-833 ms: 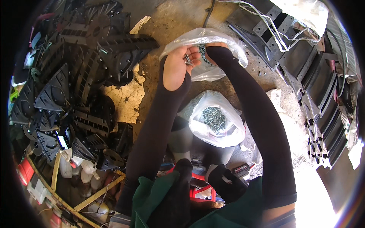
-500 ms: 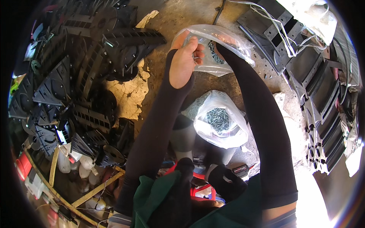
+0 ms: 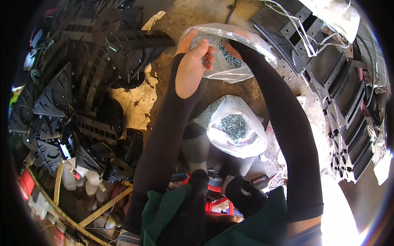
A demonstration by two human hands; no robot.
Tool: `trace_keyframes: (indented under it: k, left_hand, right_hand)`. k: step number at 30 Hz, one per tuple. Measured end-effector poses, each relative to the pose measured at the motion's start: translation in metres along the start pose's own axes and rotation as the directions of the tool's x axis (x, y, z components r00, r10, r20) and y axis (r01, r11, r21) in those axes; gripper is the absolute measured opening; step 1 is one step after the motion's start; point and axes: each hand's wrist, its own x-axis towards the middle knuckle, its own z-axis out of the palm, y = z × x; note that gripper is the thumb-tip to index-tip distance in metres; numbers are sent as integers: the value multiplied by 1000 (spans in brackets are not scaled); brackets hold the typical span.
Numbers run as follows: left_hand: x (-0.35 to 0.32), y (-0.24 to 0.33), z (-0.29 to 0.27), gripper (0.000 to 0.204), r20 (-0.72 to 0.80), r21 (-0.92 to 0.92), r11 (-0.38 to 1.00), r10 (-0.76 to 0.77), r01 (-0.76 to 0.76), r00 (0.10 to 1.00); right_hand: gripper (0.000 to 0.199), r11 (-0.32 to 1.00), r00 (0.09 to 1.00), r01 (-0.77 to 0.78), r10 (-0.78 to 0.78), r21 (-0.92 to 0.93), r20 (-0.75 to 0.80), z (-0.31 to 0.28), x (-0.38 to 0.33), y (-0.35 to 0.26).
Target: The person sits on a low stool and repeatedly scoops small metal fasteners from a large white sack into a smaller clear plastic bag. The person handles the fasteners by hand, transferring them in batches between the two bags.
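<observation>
A clear plastic bag (image 3: 230,76) with small silvery screws (image 3: 230,59) inside lies at the top middle. My left hand (image 3: 193,67) is at its left side, fingers curled on the bag's edge and thumb raised. Through the bag's mouth, my right hand (image 3: 233,50) reaches in beside the screws; sleeve and plastic hide most of its fingers. Nearer to me stands a second, whitish plastic bag (image 3: 256,141), its mouth folded wide around a heap of similar screws (image 3: 234,127).
Black perforated brackets (image 3: 53,92) are piled on the left. Dark metal panels (image 3: 349,102) stand in a row on the right, white straps (image 3: 305,39) over some. A yellow frame (image 3: 104,207) with plastic bottles is at lower left. A black tool (image 3: 260,180) lies by my feet.
Both hands have shifted slightly left along with the clear bag's near edge. My right hand now shows a little more beside the screws.
</observation>
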Motion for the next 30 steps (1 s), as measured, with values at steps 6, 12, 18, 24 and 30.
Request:
trace_keyframes:
  k: [6, 12, 18, 24, 30]
  left_hand:
    - [-3, -2, 6, 49, -35, 6, 1000, -22, 22, 999]
    - [-4, -6, 3, 35, 24, -60, 988, -138, 139, 990]
    - [-5, -2, 0, 29, -20, -108, 947, -306, 302, 952]
    - [-3, -4, -3, 27, 20, -191, 920, -345, 342, 938]
    - [-2, -10, -4, 26, -26, -156, 955, -258, 251, 966]
  right_hand:
    - [22, 999, 998, -48, 48, 0, -32, 19, 7, -14]
    - [23, 998, 998, 55, -55, -22, 18, -5, 3, -12]
    - [27, 901, 844, -262, 39, 347, 535, -88, -11, -38]
    - [33, 877, 955, -150, 9, 457, 296, -78, -16, -29]
    - [20, 937, 986, -168, 162, 306, 46, 25, -2, 13]
